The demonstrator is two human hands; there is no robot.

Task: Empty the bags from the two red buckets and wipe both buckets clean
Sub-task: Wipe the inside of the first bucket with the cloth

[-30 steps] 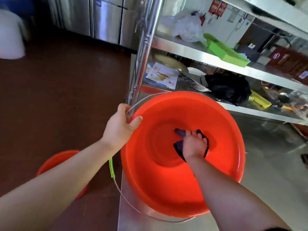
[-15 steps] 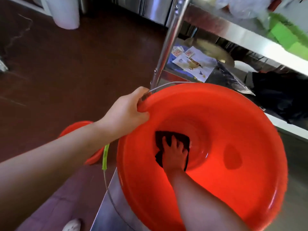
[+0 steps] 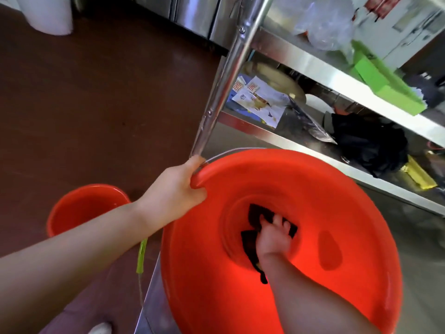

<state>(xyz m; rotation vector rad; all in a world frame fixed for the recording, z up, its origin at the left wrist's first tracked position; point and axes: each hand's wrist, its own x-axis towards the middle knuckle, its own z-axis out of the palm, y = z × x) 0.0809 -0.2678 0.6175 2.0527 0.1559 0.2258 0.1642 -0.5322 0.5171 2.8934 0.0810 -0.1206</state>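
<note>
A: What is seen nearest, at the right hand (image 3: pixel 273 239)?

B: A dark cloth (image 3: pixel 258 219) is pressed against the bottom of the near red bucket (image 3: pixel 361 194), with the fingers spread over it rather than curled round it. Compared with half a second ago, the hand has been shifted toward the middle of the floor, and a second before that it was placed further to the right; a circling wipe can be inferred.

A: And the left hand (image 3: pixel 177 191)?

B: The rim is gripped there, thumb inside the lip and fingers hooked over the outside, just beside the wire handle (image 3: pixel 226 154). The bucket is kept tilted toward the person on the steel table (image 3: pixel 154 307). That grip has not been altered across the three moments.

A: Are bags seen inside?

B: None are seen; emptying of this bucket is judged done and its wiping under way.

A: What is found beyond the left hand?

B: The second red bucket (image 3: pixel 83 208) is stood on the floor below the left forearm, well apart from both hands, apparently empty. Whether it has been wiped cannot be told. Further off, past the upright post (image 3: pixel 225 83), papers and a black bundle are left on the shelf.
</note>
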